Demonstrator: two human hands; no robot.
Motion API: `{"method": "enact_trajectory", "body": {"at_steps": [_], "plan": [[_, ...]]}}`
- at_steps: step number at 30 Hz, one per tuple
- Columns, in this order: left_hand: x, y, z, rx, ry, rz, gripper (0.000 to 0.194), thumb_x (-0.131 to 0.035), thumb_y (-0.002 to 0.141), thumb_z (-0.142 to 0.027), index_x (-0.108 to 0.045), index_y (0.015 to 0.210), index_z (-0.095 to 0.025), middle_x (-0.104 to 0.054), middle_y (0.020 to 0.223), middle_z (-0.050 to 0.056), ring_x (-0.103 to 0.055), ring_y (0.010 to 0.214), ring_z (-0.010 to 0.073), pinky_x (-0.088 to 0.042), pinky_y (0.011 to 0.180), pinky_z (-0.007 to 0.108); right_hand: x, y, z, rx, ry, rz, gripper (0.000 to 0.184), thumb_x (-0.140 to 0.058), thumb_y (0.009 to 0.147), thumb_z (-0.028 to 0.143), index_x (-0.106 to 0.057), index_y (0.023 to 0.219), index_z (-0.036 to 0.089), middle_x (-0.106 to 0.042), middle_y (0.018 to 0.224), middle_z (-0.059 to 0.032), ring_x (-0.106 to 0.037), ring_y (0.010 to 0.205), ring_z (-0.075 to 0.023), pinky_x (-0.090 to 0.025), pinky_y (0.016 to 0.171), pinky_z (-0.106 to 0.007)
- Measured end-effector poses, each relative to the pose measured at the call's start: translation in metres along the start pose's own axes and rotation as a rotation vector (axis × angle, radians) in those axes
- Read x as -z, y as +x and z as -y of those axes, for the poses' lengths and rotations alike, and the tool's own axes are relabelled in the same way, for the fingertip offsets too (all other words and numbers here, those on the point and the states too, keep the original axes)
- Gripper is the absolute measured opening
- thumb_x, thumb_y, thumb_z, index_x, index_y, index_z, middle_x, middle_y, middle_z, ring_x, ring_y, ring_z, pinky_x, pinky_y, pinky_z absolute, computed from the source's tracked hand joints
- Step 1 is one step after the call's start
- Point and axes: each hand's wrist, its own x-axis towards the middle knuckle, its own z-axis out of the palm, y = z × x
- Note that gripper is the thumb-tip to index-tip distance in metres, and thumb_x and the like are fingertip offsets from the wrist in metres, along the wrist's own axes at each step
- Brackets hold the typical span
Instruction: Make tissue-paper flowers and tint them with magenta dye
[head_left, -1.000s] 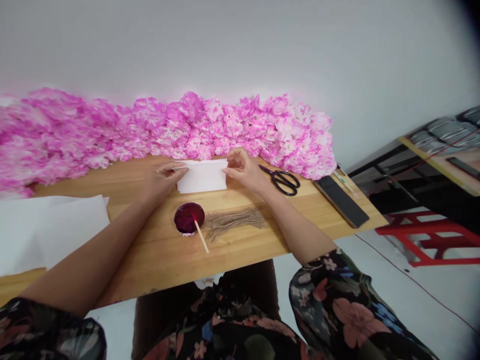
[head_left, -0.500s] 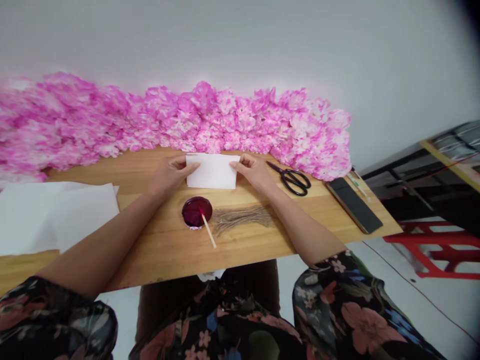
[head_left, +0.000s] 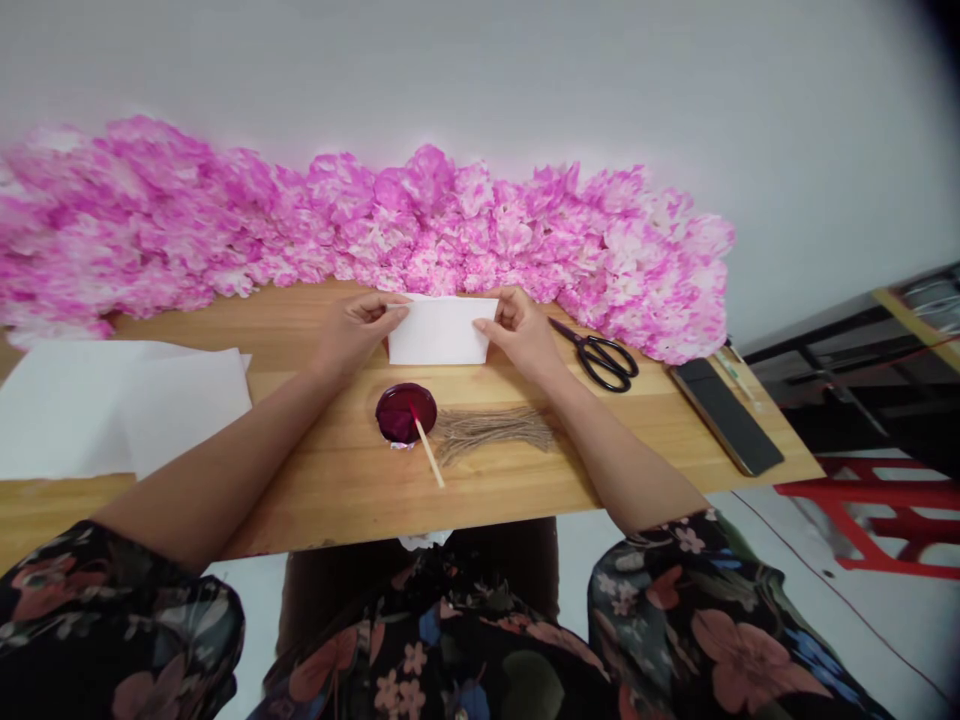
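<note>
A small white rectangle of paper (head_left: 439,335) is held up over the middle of the table between both hands. My left hand (head_left: 360,330) pinches its left edge, thumb in front and fingers behind. At the opposite edge, my right hand (head_left: 517,330) grips it the same way. Just below the paper sits a round dish of dark red liquid (head_left: 397,412), and a wooden stick (head_left: 430,455) leans in it with a red tip. A bundle of thin brown twine pieces (head_left: 495,430) lies right of the dish. Black-handled scissors (head_left: 600,358) rest beyond my right hand.
A long bank of pink and white flowers (head_left: 420,225) runs along the wall at the back. Larger white sheets (head_left: 112,410) lie at the left. A phone (head_left: 724,415) sits at the table's right end, and a red stool (head_left: 877,515) stands on the floor beyond.
Both hands still hold the paper, whose top edge now tilts a little differently. The whole view has shifted slightly, so things appear further right and a little higher.
</note>
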Motion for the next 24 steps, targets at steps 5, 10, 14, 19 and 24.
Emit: {"method": "enact_trajectory", "body": {"at_steps": [5,10,14,19,24], "plan": [[0.003,0.001,0.002,-0.1,-0.006,0.013,0.033,-0.095,0.084,-0.056,-0.087,0.093,-0.025,-0.077,0.083,0.003,-0.07,0.075,0.0186,-0.057,0.069,0.03,0.001,-0.002,0.003,-0.008,0.098,0.078,0.059,-0.096,0.076,0.067,-0.077,0.117,0.029,-0.08,0.105,-0.0023,-0.073,0.102,-0.0257,-0.062,0.095,-0.043],[0.005,0.004,-0.003,-0.192,-0.095,0.056,0.046,-0.1,0.083,-0.057,-0.083,0.113,-0.027,-0.08,0.094,0.002,-0.077,0.088,0.0204,-0.062,0.077,0.031,0.001,-0.005,0.005,0.102,0.114,0.054,0.05,-0.093,0.08,0.069,-0.08,0.103,0.028,-0.081,0.109,-0.0005,-0.076,0.11,-0.025,-0.063,0.105,-0.045],[0.005,0.01,0.004,-0.139,-0.19,0.151,0.083,-0.11,0.071,-0.051,-0.071,0.142,-0.032,-0.081,0.104,0.0,-0.079,0.094,0.0209,-0.065,0.084,0.033,-0.002,-0.002,-0.008,0.043,0.133,0.094,0.052,-0.096,0.08,0.063,-0.079,0.111,0.026,-0.082,0.116,-0.0012,-0.077,0.117,-0.0271,-0.066,0.106,-0.05],[0.006,0.014,0.012,-0.072,-0.197,0.213,0.09,-0.116,0.06,-0.052,-0.076,0.138,-0.031,-0.083,0.109,0.001,-0.075,0.095,0.0209,-0.066,0.089,0.037,-0.004,0.002,-0.021,-0.013,0.146,0.104,0.053,-0.101,0.078,0.055,-0.077,0.115,0.026,-0.083,0.12,-0.0025,-0.076,0.126,-0.0313,-0.068,0.109,-0.055],[0.004,0.014,0.01,-0.044,-0.167,0.22,0.091,-0.117,0.054,-0.053,-0.078,0.134,-0.034,-0.082,0.113,0.0,-0.072,0.099,0.0219,-0.065,0.1,0.042,-0.004,0.005,-0.022,0.014,0.107,0.16,0.052,-0.102,0.077,0.062,-0.078,0.113,0.034,-0.086,0.123,0.0019,-0.079,0.124,-0.0297,-0.068,0.112,-0.049]]}}
